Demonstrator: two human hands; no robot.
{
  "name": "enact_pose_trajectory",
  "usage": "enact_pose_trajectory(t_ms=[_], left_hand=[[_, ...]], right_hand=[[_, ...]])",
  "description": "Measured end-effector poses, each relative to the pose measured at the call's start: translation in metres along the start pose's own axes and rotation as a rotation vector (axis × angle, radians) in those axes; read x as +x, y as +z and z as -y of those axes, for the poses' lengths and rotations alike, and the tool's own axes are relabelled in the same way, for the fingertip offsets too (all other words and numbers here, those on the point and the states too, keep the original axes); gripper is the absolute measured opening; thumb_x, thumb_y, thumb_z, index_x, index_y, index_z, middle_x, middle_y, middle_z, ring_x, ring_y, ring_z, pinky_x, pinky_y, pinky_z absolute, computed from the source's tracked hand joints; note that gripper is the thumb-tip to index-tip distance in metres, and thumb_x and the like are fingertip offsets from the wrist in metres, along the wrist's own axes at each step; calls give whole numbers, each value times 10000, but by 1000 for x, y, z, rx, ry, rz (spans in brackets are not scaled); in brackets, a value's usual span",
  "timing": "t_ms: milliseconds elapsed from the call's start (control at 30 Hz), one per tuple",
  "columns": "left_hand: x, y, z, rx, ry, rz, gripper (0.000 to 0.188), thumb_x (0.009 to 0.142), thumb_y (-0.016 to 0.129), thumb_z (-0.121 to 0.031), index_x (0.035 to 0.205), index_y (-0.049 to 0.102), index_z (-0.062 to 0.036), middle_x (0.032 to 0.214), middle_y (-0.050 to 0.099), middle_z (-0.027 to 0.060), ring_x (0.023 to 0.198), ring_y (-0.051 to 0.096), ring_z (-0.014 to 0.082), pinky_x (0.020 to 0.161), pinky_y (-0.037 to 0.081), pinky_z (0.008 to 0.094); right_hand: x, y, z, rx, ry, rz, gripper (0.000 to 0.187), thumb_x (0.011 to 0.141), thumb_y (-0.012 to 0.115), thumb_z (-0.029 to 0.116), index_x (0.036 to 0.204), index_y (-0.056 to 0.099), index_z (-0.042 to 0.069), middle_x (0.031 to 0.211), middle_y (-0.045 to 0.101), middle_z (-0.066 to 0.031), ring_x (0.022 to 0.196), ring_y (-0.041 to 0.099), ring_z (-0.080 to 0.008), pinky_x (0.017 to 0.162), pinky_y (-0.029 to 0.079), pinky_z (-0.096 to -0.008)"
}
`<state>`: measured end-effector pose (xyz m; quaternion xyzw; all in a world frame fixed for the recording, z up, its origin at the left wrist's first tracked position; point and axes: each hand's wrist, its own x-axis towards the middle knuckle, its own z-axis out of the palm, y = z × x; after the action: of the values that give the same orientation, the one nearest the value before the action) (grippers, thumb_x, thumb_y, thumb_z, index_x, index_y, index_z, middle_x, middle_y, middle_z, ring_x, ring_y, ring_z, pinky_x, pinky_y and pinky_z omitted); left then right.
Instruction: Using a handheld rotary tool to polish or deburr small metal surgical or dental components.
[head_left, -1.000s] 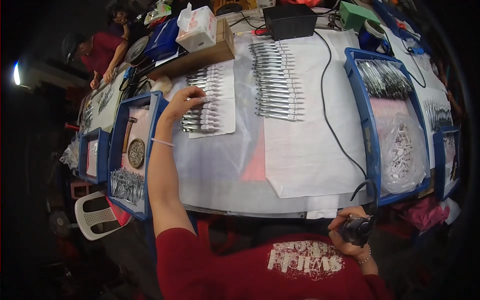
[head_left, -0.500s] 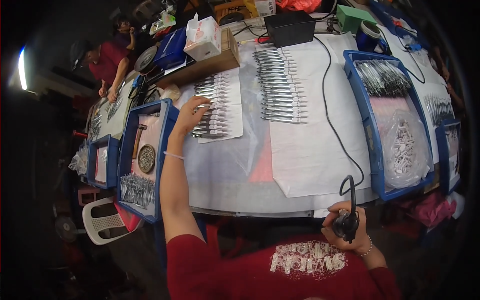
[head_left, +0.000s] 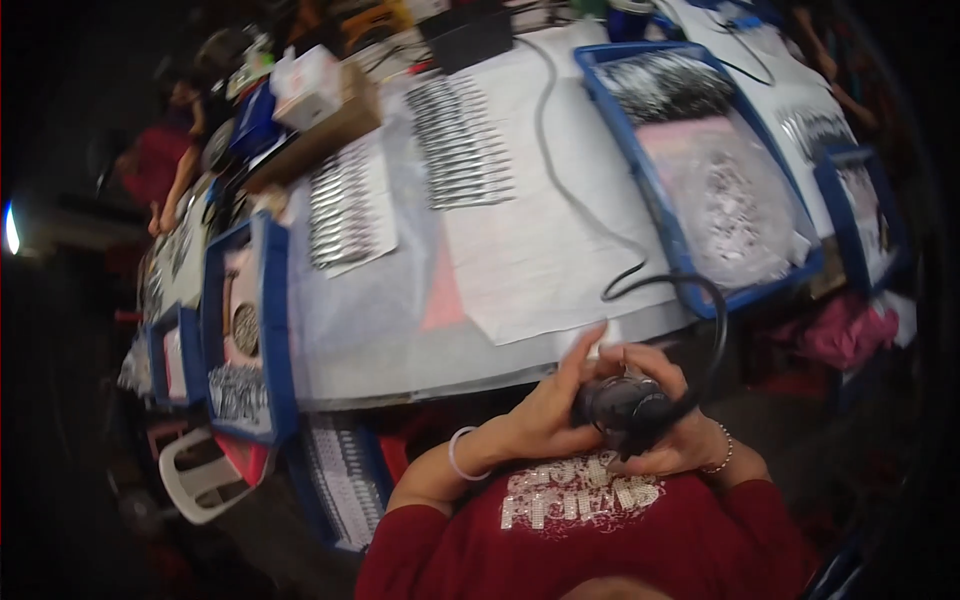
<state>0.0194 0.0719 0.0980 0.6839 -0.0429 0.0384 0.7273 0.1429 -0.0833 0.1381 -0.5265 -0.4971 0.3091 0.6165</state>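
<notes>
My right hand (head_left: 672, 440) is wrapped round a dark, rounded corded hand tool (head_left: 625, 405) held upright at the table's near edge, its black cable looping from the top. My left hand (head_left: 550, 408) is curled in at the tool's left side, one finger pointing up. What the left fingers hold is hidden behind the tool and smeared by motion. Beyond the hands, slim silvery metal parts lie in two rows: a left row (head_left: 340, 205) on a small white sheet and a right row (head_left: 460, 140) at the edge of a larger white sheet (head_left: 560, 250).
At right, a blue tray (head_left: 640, 190) holds metal parts and a clear bag of small white pieces (head_left: 730, 205). Another blue tray (head_left: 283, 350) at left contains a hammer, a round dish and metal parts. A tissue box (head_left: 305, 88) stands far left. A person (head_left: 160, 170) sits beyond.
My left hand has come back from the left row of metal parts to the tool beside my right hand. The whole view has shifted and tilted.
</notes>
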Motion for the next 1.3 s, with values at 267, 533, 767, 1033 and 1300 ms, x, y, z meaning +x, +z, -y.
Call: enact_pose_trajectory(t_ms=[267,533,767,1033,1300], left_hand=[[26,1,-10,261,-106,193,763,731,678,-106,1399,325,-3,1059,621,186,911,637,323,812,492,351],[27,-20,-22,-1,-291,-236,491,654,769,-34,1090,549,16,847,645,55,724,615,129,667,502,262],[28,-24,-26,-228,-260,-408,694,653,726,46,1273,420,-16,904,600,151,841,601,228,780,487,351],[43,-26,-14,-35,-13,-253,630,726,707,-6,1297,441,-8,758,534,51,729,556,208,632,490,324],[36,-20,-15,4,14,-322,616,708,647,66,1279,417,37,721,503,57,654,537,209,585,475,325]], right_hand=[[-170,-108,-113,-315,978,-110,165,848,611,150,906,635,-2,849,677,-137,810,659,-244,703,507,-325],[-111,-104,-308,-847,138,-298,223,873,557,198,948,636,3,863,663,-173,762,634,-337,734,504,-411],[-227,-107,-287,-836,285,-243,229,879,542,194,963,637,3,894,657,-189,794,632,-342,759,498,-418],[-218,-112,-279,-906,513,-182,237,886,526,190,981,638,4,929,650,-208,830,628,-347,787,491,-426],[-207,-121,-262,-905,620,-68,247,893,510,185,999,639,4,965,643,-227,866,625,-353,816,485,-435]])
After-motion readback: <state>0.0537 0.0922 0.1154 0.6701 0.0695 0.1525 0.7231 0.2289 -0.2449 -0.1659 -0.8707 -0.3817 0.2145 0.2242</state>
